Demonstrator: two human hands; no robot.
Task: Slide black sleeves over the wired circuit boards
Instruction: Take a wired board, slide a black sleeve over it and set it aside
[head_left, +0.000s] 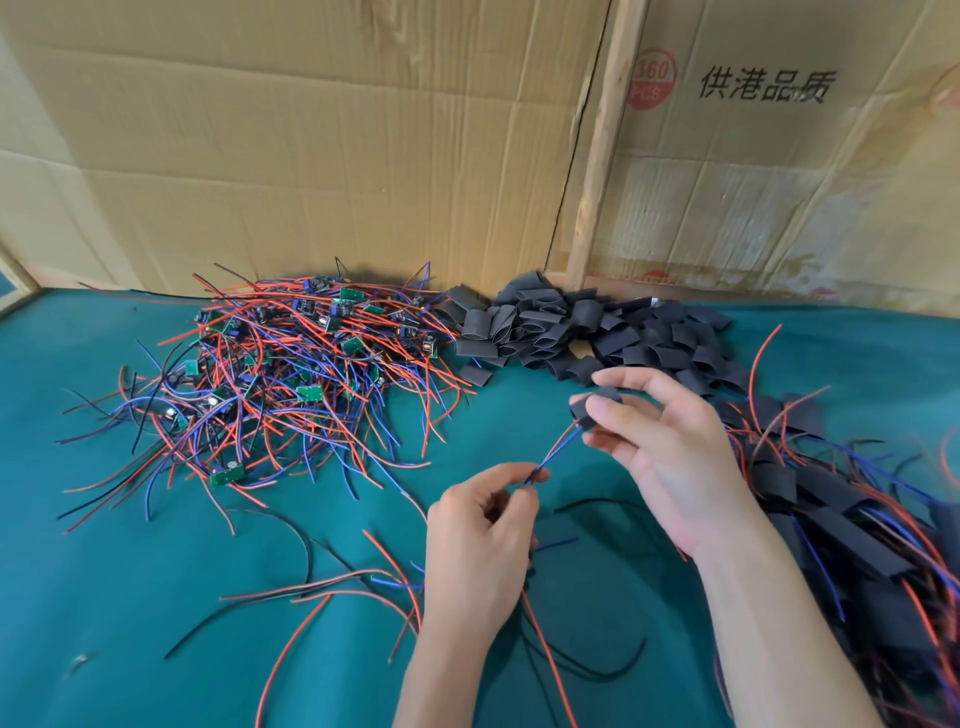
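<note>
- Over the green cloth-covered table (156, 597), the right hand (670, 457) pinches a black sleeve (592, 408) between thumb and fingertips, held up off the cloth.
- From the sleeve's lower end a red and blue wire pair (556, 447) runs down to the left hand (483, 535), whose thumb and forefinger pinch the wires near their tips; its other fingers are curled. I cannot tell whether a board sits inside the sleeve.
- At the far left lies a tangled heap of wired circuit boards (280, 358), small green boards among red, blue and black leads.
- Just beside that heap, against the cardboard wall (311, 156), lies a pile of loose black sleeves (582, 332).
- Along the right edge lies a heap of sleeved boards (841, 519) with wires trailing out.
- Loose red and black wires (311, 592) lie on the cloth near the left forearm.
</note>
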